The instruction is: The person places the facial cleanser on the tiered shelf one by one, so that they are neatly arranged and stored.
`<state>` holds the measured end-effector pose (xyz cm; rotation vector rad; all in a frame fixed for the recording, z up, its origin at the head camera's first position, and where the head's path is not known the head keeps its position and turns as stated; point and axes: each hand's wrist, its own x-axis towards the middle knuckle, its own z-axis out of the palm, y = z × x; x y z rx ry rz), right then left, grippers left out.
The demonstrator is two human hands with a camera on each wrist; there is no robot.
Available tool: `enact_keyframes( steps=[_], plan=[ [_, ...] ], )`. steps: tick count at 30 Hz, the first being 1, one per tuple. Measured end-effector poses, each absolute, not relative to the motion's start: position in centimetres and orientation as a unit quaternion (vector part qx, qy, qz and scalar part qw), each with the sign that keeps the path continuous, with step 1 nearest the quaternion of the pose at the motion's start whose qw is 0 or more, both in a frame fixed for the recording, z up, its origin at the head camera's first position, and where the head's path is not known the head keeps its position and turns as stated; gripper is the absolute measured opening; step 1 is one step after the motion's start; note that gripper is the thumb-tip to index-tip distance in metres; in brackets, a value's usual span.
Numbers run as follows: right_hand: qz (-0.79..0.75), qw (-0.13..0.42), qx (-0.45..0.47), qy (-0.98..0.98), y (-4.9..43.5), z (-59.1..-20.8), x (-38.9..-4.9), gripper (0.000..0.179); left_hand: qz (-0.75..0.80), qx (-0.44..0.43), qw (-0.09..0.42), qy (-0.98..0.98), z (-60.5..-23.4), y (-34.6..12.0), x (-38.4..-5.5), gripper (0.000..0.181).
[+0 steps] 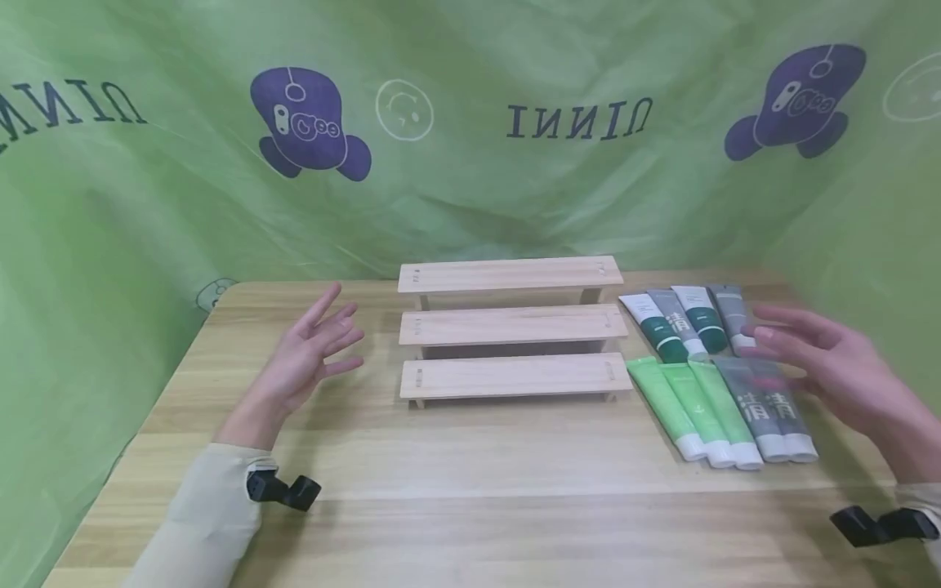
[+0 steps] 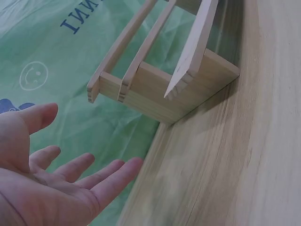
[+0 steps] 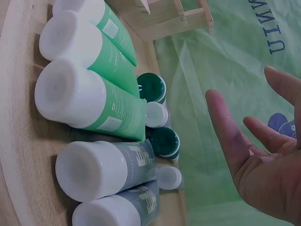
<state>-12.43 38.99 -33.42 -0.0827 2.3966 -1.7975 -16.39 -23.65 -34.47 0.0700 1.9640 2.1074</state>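
Note:
My left hand (image 1: 312, 351) hovers to the left of a three-step wooden rack (image 1: 515, 377), fingers spread and holding nothing. In the left wrist view the same hand (image 2: 61, 183) has its palm turned up beside the rack's end (image 2: 188, 84). Over the tubes at the right is my right hand (image 1: 831, 367), its fingers loosely extended and its grasp free. Below it lie grey tubes (image 1: 753, 408) with white caps, next to several light green tubes (image 1: 669, 408). Behind them are white-and-dark-green tubes (image 1: 657, 331) and more grey ones (image 1: 728, 310).
The wooden table (image 1: 470, 523) extends in front of the rack. A green printed cloth (image 1: 470, 204) hangs behind and along both sides. Dark wrist devices (image 1: 283, 490) are strapped on both sleeves.

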Motion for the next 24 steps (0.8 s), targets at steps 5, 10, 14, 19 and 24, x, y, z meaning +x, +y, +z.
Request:
enact_keyframes(
  steps=[5, 10, 14, 19, 24],
  plan=[
    [-0.609, 0.075, -0.035, 0.789, 39.5, -33.8, -12.0, 0.042, 0.727, 0.029, 0.132, 0.673, -34.6, -23.1, -16.7, 0.073],
    [-0.628, 0.075, -0.046, 0.774, 40.2, -34.1, -11.7, 0.044, 0.734, 0.029, 0.138, 0.664, -34.9, -22.5, -17.1, 0.073],
    [-0.649, 0.084, -0.054, 0.755, 40.7, -34.3, -11.5, 0.046, 0.737, 0.025, 0.142, 0.660, -35.1, -22.1, -17.3, 0.073],
    [-0.629, 0.088, -0.053, 0.770, 41.1, -34.4, -11.2, 0.045, 0.740, 0.026, 0.143, 0.657, -35.3, -21.6, -17.6, 0.072],
    [-0.551, 0.076, -0.022, 0.831, 41.7, -34.4, -10.7, 0.044, 0.737, 0.028, 0.151, 0.659, -35.6, -20.7, -17.7, 0.073]
  ],
)
